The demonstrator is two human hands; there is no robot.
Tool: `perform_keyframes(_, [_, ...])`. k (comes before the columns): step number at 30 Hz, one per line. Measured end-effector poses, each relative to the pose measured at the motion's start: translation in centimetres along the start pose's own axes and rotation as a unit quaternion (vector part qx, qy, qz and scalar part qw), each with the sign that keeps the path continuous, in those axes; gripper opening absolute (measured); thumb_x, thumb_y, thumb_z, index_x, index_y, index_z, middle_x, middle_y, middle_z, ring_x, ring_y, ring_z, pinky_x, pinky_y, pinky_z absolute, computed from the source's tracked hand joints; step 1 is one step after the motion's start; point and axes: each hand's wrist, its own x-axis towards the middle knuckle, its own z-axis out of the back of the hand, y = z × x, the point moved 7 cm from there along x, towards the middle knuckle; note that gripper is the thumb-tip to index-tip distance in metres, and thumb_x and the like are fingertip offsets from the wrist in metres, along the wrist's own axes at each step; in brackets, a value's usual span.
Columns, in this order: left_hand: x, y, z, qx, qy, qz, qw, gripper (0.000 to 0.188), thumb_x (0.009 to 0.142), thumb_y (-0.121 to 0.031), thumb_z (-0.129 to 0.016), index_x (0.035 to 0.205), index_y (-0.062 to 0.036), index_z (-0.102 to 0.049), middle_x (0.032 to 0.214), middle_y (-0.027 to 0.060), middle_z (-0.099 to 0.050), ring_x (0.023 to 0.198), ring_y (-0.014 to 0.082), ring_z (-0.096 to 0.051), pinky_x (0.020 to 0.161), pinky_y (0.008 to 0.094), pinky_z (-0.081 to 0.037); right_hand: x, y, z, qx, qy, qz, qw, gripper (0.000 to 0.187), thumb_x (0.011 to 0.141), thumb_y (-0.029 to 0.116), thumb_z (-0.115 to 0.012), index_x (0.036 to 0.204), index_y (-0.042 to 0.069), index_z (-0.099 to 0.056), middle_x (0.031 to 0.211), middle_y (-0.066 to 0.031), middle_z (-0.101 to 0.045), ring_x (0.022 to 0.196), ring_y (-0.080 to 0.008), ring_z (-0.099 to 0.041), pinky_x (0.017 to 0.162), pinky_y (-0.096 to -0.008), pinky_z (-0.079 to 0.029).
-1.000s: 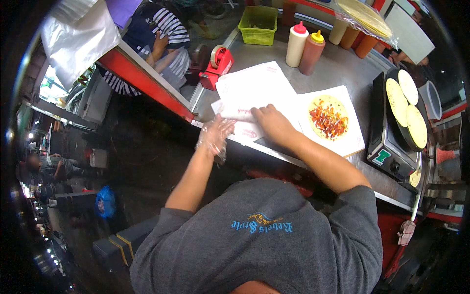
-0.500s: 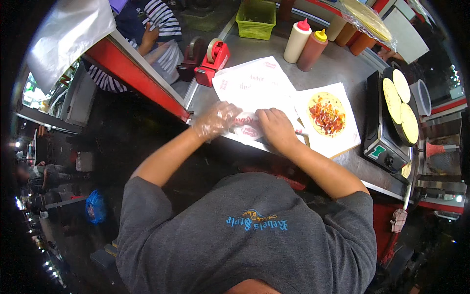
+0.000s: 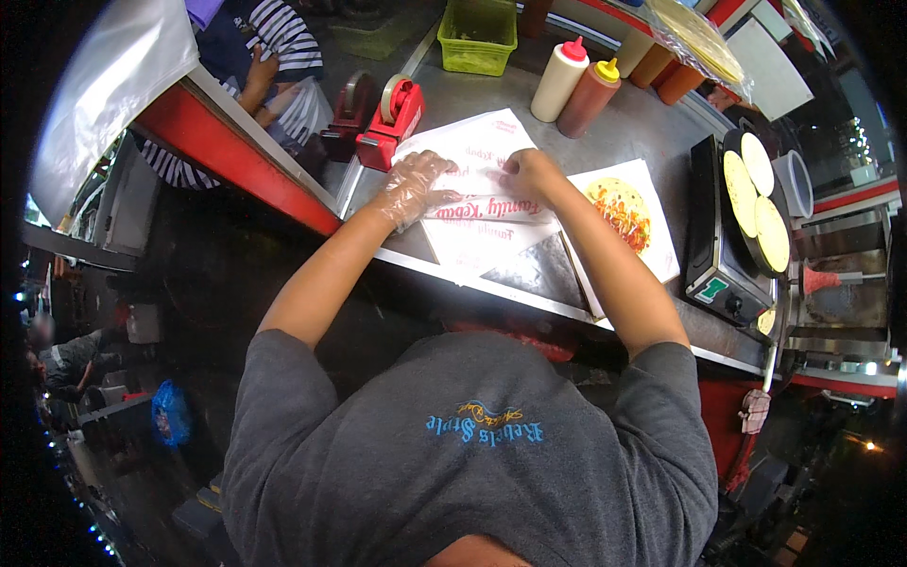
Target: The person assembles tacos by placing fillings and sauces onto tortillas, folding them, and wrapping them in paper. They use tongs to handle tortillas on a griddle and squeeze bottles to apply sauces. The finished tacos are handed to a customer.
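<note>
My left hand [image 3: 413, 187], in a clear plastic glove, presses on a rolled item wrapped in white printed paper [image 3: 491, 210] lying on the steel counter [image 3: 652, 123]. My right hand [image 3: 526, 173], bare, rests on the far edge of the same wrap, over a white printed paper sheet [image 3: 472, 146]. A tortilla with red and yellow filling [image 3: 621, 210] lies open on another white sheet just right of my right forearm.
A red tape dispenser [image 3: 395, 118] stands left of the sheets. White and red squeeze bottles [image 3: 572, 85] and a green basket [image 3: 477, 38] sit behind. A black griddle with three flat tortillas [image 3: 756, 203] is at right. Another person in stripes [image 3: 269, 57] stands beyond the red counter edge.
My left hand came up from the counter's front edge onto the paper wrap. Both hands moved farther onto the sheet, and the paper is now rolled between them.
</note>
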Motion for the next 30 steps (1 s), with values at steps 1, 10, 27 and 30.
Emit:
perform_keyframes(1, [0.1,0.2,-0.1,-0.02,0.015,-0.001,1.0,0.047,0.092,-0.05,-0.075,0.126,-0.0175,-0.074,0.119,0.0096,-0.069,0.119,0.0318,-0.063,0.107,0.0477,-0.046,-0.9,0.4,0.1,-0.004,-0.011,0.035,0.999,0.028,0.09,0.014,-0.075,0.114,0.0,-0.07,0.105,-0.0196,-0.073,0.103,-0.041,-0.067,0.097,-0.046,-0.053])
perform_keyframes(10, [-1.3,-4.2,0.8,0.003,0.092,-0.015,0.996,0.04,0.101,-0.046,-0.065,0.13,-0.0197,-0.075,0.119,0.0102,-0.077,0.117,0.0283,-0.069,0.108,0.0442,-0.049,-9.0,3.6,-0.6,-0.127,-0.145,0.35,0.917,0.04,0.093,0.003,-0.063,0.132,0.007,-0.058,0.111,-0.0116,-0.069,0.114,-0.031,-0.066,0.126,-0.0633,-0.024])
perform_keyframes(27, [-4.5,-2.3,-3.6,-0.297,-0.187,0.085,0.932,0.056,0.103,-0.037,-0.059,0.149,-0.0062,-0.056,0.132,0.0185,-0.068,0.123,0.0334,-0.064,0.106,0.0467,-0.05,8.0,17.9,-11.5,0.652,0.033,-0.132,0.746,0.026,0.094,0.022,-0.083,0.11,0.003,-0.075,0.083,-0.0041,-0.07,0.071,-0.0175,-0.066,0.068,-0.0318,-0.054])
perform_keyframes(30, [-4.8,-1.6,-5.5,-0.058,-0.051,0.123,0.989,0.061,0.108,-0.042,-0.055,0.164,-0.0199,-0.045,0.164,0.0167,-0.045,0.15,0.0343,-0.041,0.129,0.0478,-0.022,7.1,18.4,-12.7,0.664,-0.082,-0.085,0.738,0.021,0.091,0.019,-0.084,0.1,0.001,-0.077,0.082,-0.0074,-0.073,0.068,-0.0208,-0.068,0.065,-0.0346,-0.054])
